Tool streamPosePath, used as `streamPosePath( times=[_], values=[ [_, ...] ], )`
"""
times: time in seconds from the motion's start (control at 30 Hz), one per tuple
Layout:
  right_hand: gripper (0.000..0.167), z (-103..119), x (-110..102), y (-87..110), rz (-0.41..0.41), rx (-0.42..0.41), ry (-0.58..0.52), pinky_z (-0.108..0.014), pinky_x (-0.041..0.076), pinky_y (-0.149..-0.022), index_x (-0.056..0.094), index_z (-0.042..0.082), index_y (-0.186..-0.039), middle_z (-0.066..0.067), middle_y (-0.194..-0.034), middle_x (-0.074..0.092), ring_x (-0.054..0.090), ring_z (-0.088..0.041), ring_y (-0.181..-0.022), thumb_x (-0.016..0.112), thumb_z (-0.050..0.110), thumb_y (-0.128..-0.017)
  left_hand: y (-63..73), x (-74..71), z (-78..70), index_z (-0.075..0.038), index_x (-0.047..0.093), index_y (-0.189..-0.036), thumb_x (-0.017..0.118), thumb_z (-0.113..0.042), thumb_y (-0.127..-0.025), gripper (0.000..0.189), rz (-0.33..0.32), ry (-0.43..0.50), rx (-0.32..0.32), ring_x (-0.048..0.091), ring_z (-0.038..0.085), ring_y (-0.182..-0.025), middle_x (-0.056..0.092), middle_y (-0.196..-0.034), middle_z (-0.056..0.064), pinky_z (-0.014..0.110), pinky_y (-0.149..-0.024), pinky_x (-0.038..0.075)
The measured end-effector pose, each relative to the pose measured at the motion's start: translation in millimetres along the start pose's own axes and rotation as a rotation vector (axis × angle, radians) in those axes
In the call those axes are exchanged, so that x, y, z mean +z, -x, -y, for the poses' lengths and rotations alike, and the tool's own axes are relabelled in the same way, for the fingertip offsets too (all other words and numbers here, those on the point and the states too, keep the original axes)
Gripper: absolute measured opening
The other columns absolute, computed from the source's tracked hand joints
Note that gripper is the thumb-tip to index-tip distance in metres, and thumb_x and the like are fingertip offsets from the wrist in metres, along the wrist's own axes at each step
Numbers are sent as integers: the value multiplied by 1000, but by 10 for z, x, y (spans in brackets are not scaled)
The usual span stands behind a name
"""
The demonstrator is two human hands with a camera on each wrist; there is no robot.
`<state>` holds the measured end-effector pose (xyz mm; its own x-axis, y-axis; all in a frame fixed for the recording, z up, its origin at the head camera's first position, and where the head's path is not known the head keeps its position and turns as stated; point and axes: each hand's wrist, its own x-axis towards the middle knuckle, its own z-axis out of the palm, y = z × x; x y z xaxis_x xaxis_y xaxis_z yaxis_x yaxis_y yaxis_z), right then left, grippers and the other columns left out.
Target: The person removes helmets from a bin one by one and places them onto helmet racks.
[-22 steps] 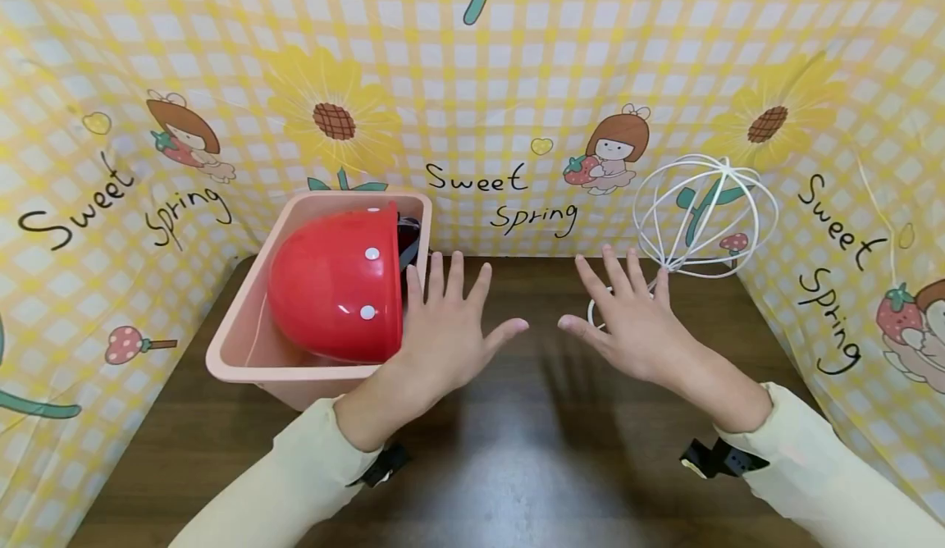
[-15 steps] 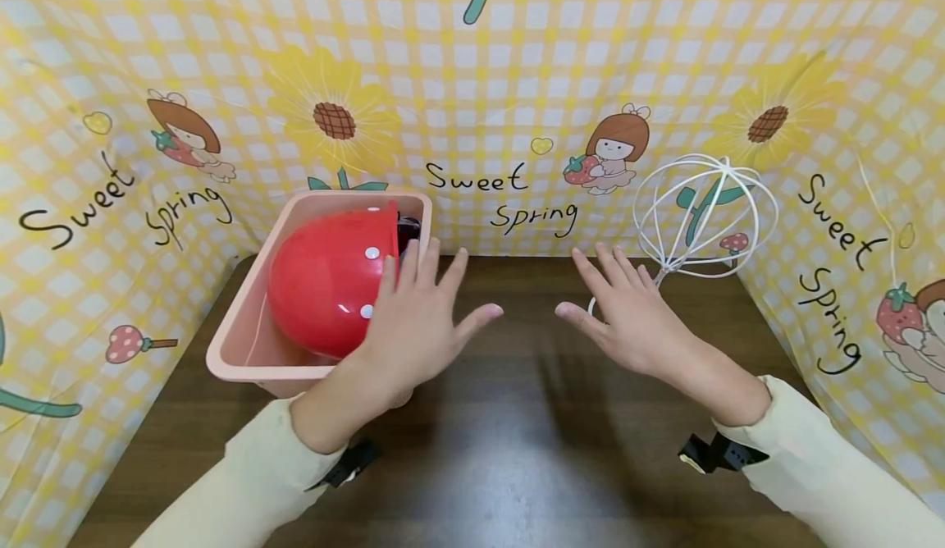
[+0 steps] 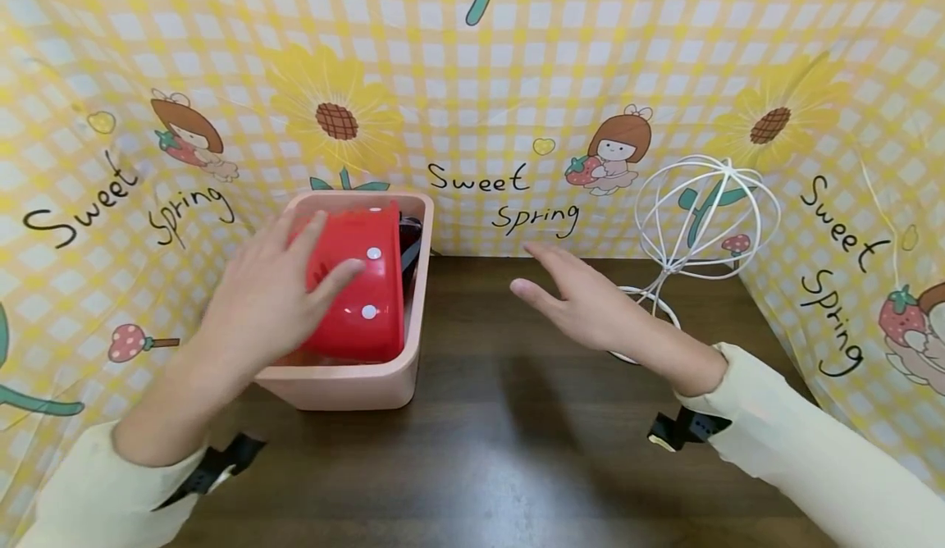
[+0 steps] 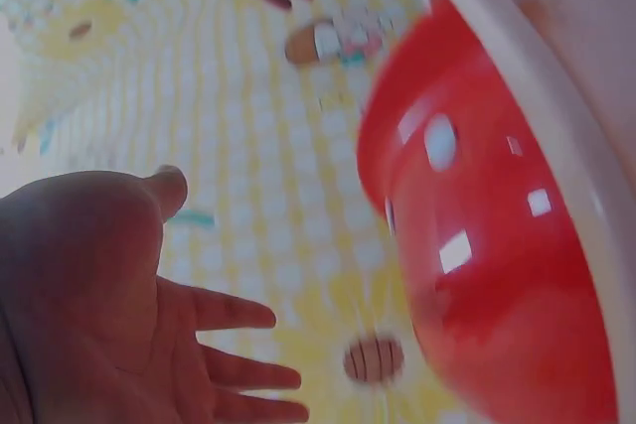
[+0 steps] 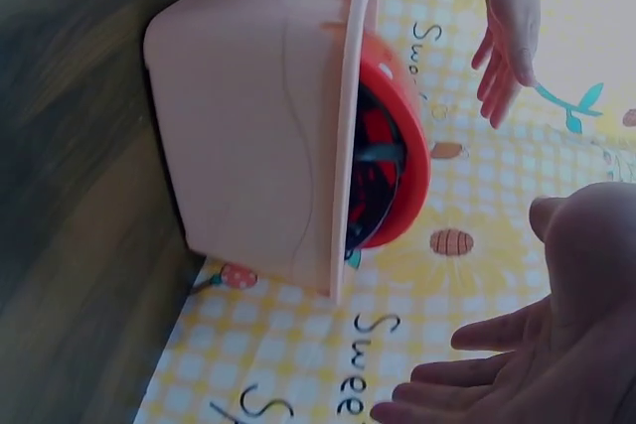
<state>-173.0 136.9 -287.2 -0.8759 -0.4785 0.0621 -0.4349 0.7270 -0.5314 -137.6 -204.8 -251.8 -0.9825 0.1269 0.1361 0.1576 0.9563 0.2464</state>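
Observation:
A red hard hat (image 3: 354, 285) with white studs lies on its side in a pink bin (image 3: 354, 390) on the left. Its dark inner straps (image 5: 376, 156) show in the right wrist view. My left hand (image 3: 258, 289) hovers over the bin's left side, fingers extended, overlapping the hat in the head view; the left wrist view shows a gap between palm and hat. My right hand (image 3: 591, 302) is in the air right of the bin, fingers straight, palm turned toward it. Neither hand holds anything.
A white wire whisk-shaped frame (image 3: 701, 220) with a looped base stands at the back right, partly behind the right forearm. The dark wooden table (image 3: 472, 466) is enclosed by yellow checked cloth (image 3: 487, 80) at the back and sides.
My left hand has swept left from the bin's right edge across the hat to its far side. My right hand has shifted a little left and turned its palm inward.

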Motion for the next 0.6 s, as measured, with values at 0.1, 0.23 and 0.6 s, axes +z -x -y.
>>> streamPosePath(
  times=[0.1,0.23,0.6],
  values=[
    [66,116,18,-114,8,-9,-108,-50,34,-117,35,6,-157,-15,-158,42,38,-31,-146,50,45,-107,44,-66,298,-5,16,-162,50,-58,-101,88,38,60,-48,25,58,-138,20,-158,35,77,-103,33],
    [59,262,44,-255,32,7,-238,-46,43,-111,41,8,-154,-13,-149,53,52,-27,-135,51,40,-107,113,-100,735,8,18,-158,45,-50,-106,82,94,175,-59,26,61,-135,23,-153,40,79,-100,33],
    [54,530,163,-662,151,99,-599,-37,58,-92,45,4,-150,-15,-143,58,63,-25,-121,54,35,-107,255,-32,1675,13,0,-156,41,-45,-109,85,342,402,-200,53,60,-119,21,-148,50,58,-90,54]
  ],
)
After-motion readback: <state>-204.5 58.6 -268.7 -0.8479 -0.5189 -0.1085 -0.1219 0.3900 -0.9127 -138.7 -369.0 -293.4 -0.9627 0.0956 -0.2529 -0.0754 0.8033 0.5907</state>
